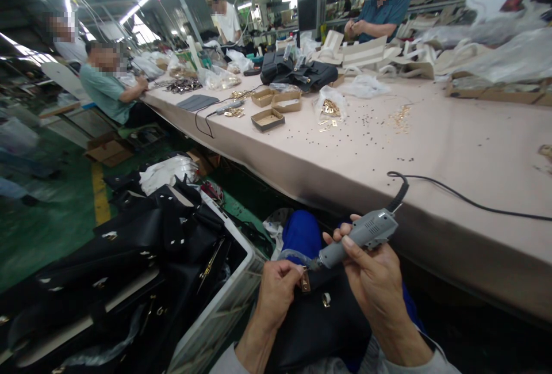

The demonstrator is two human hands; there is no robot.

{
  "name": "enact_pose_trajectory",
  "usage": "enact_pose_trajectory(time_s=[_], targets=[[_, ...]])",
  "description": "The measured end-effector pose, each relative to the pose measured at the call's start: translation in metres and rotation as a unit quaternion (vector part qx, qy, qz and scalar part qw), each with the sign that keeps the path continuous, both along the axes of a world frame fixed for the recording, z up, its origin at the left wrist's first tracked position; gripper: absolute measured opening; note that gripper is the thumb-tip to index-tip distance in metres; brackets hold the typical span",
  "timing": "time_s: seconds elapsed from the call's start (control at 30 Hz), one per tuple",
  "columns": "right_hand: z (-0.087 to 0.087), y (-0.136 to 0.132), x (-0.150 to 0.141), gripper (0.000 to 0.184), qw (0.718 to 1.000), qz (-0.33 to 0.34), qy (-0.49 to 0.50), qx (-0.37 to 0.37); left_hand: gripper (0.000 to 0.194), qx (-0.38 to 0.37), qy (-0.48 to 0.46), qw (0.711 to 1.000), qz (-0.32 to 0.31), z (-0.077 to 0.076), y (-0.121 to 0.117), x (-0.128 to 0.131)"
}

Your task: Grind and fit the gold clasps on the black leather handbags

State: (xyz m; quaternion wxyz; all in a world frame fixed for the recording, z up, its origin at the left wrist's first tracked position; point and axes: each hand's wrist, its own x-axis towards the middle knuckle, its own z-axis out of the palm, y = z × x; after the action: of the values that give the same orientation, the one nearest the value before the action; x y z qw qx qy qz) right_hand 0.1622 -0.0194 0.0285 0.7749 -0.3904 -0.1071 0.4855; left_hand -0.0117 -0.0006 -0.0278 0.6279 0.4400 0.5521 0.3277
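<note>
My right hand (373, 273) is wrapped round a grey electric screwdriver (360, 237), whose tip points down and left. My left hand (278, 285) is closed in a pinch close to that tip. What its fingertips hold is too small to make out. Just below them is a small gold metal plate (306, 283) with holes. A black leather bag (323, 322) lies across my lap under both hands, with a gold turn-lock fitting (326, 300) on it.
At left, a white plastic crate (219, 310) is heaped with black bags (138, 247). The table (267, 149) ahead carries small cardboard boxes (268, 120), a plastic bag of gold fittings (330, 106) and scattered screws. The screwdriver's cord (466, 198) crosses its edge. Several people sit or stand beyond.
</note>
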Motion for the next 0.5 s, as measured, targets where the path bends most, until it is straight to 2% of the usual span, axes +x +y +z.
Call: enact_pose_trajectory(time_s=[0.2,0.5], targets=[[0.001,0.000,-0.001,0.062,1.000,0.002,-0.001,-0.004,0.032,-0.039,-0.015,0.998,0.035,0.009,0.001,0.004],[-0.003,0.003,0.003,0.058,1.000,0.007,0.019,-0.023,0.029,-0.066,-0.045,0.996,0.039,0.012,0.000,0.004]])
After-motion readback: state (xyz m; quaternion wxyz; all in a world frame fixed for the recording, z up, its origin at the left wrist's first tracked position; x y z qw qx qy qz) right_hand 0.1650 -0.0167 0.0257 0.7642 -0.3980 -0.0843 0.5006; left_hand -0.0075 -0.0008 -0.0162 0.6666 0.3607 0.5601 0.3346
